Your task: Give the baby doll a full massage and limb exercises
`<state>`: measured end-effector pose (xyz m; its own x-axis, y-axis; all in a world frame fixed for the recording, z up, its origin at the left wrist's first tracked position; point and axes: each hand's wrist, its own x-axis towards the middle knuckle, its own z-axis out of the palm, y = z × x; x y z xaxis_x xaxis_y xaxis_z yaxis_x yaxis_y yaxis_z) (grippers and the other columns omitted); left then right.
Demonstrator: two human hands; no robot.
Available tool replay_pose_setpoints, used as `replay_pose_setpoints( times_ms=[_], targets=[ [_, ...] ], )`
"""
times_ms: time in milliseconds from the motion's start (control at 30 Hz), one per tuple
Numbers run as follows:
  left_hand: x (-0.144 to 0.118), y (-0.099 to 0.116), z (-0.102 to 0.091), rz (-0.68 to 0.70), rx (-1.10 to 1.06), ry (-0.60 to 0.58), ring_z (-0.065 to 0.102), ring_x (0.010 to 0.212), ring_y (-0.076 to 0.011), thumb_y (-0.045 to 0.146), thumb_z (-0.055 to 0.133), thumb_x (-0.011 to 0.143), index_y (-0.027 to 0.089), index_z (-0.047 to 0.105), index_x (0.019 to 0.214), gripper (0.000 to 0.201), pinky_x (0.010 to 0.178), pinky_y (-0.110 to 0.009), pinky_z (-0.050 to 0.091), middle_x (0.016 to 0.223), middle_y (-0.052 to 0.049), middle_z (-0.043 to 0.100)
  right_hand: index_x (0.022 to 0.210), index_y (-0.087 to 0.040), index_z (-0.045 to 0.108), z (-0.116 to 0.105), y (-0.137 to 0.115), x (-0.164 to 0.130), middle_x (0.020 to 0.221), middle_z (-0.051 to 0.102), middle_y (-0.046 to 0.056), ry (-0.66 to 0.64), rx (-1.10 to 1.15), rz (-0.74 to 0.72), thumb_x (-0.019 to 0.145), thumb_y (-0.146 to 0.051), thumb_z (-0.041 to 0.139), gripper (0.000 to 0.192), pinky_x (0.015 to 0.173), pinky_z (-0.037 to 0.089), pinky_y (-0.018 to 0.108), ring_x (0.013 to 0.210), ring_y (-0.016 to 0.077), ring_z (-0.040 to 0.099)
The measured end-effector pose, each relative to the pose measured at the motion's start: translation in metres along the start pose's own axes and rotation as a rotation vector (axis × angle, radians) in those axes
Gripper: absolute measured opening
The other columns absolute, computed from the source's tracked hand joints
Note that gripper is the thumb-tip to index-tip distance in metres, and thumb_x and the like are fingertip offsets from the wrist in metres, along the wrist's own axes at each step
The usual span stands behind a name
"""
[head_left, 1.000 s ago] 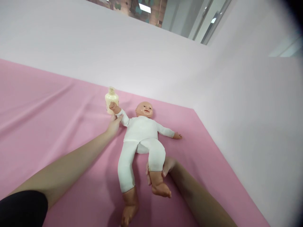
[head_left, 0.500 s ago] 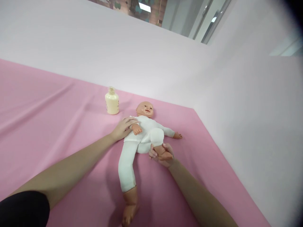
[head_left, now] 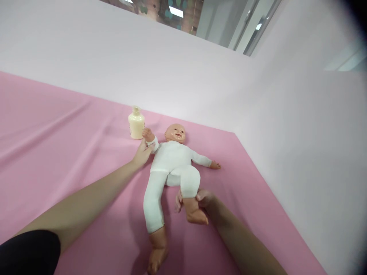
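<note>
A baby doll [head_left: 172, 158] in a white top and trousers lies on its back, head toward the wall. My left hand [head_left: 142, 153] is closed around the doll's forearm on the left side, which is lifted and bent outward close to the bottle. Lower down, my right hand [head_left: 205, 199] wraps the lower leg on the right side from behind; that leg is bent with the knee raised. Some of my right fingers are hidden behind the leg. The doll's other leg lies stretched toward me, and its other arm reaches out to the right.
A cream pump bottle [head_left: 137, 124] stands just left of the doll's head. Pink cloth [head_left: 94, 149] with some folds covers the surface. A white wall [head_left: 183, 80] rises behind and along the right, with a window [head_left: 177, 15] above.
My left hand has swung the doll's arm from across its chest outward to the left. My right hand has brought the bent leg down toward me, partly straightening it.
</note>
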<state>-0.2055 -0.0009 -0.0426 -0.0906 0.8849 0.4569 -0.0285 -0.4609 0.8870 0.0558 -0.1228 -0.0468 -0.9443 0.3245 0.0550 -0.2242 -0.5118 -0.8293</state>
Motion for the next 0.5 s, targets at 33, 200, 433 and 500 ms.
replay_pose_setpoints(
  times_ms=[33, 200, 433, 500],
  targets=[
    [0.002, -0.001, 0.0, -0.038, -0.058, 0.049, 0.057, 0.105, -0.0208, 0.039, 0.057, 0.084, 0.022, 0.05, 0.115, 0.037, 0.095, -0.037, 0.046, 0.112, -0.007, 0.061, 0.096, -0.009, 0.063, -0.001, 0.0, 0.0, 0.093, 0.066, 0.013, -0.071, -0.022, 0.045, 0.055, -0.048, 0.076, 0.058, 0.08, 0.045, 0.038, 0.087, 0.0258, 0.062],
    [0.011, -0.011, -0.009, -0.216, -0.137, 0.303, 0.053, 0.116, -0.0233, 0.038, 0.06, 0.082, 0.024, 0.055, 0.102, 0.024, 0.1, -0.04, 0.044, 0.117, -0.006, 0.06, 0.101, -0.009, 0.062, -0.001, -0.009, 0.001, 0.105, 0.067, 0.016, -0.176, -0.285, 0.235, 0.054, -0.033, 0.083, 0.057, 0.086, 0.046, 0.038, 0.099, 0.0282, 0.061],
    [0.014, -0.018, -0.013, -0.297, -0.129, 0.355, 0.056, 0.112, -0.0249, 0.032, 0.063, 0.078, 0.023, 0.055, 0.104, 0.028, 0.098, -0.042, 0.045, 0.113, -0.007, 0.061, 0.105, -0.01, 0.061, -0.002, -0.014, 0.006, 0.111, 0.064, 0.016, -0.273, -0.395, 0.208, 0.057, -0.027, 0.084, 0.056, 0.093, 0.044, 0.036, 0.106, 0.0256, 0.058],
    [0.012, -0.011, -0.011, -0.261, -0.125, 0.336, 0.056, 0.113, -0.0248, 0.033, 0.062, 0.08, 0.023, 0.055, 0.103, 0.026, 0.097, -0.042, 0.045, 0.113, -0.007, 0.061, 0.103, -0.01, 0.061, -0.005, -0.011, 0.008, 0.109, 0.064, 0.016, -0.319, -0.358, 0.168, 0.056, -0.031, 0.084, 0.056, 0.094, 0.043, 0.039, 0.104, 0.0263, 0.058]
  ],
)
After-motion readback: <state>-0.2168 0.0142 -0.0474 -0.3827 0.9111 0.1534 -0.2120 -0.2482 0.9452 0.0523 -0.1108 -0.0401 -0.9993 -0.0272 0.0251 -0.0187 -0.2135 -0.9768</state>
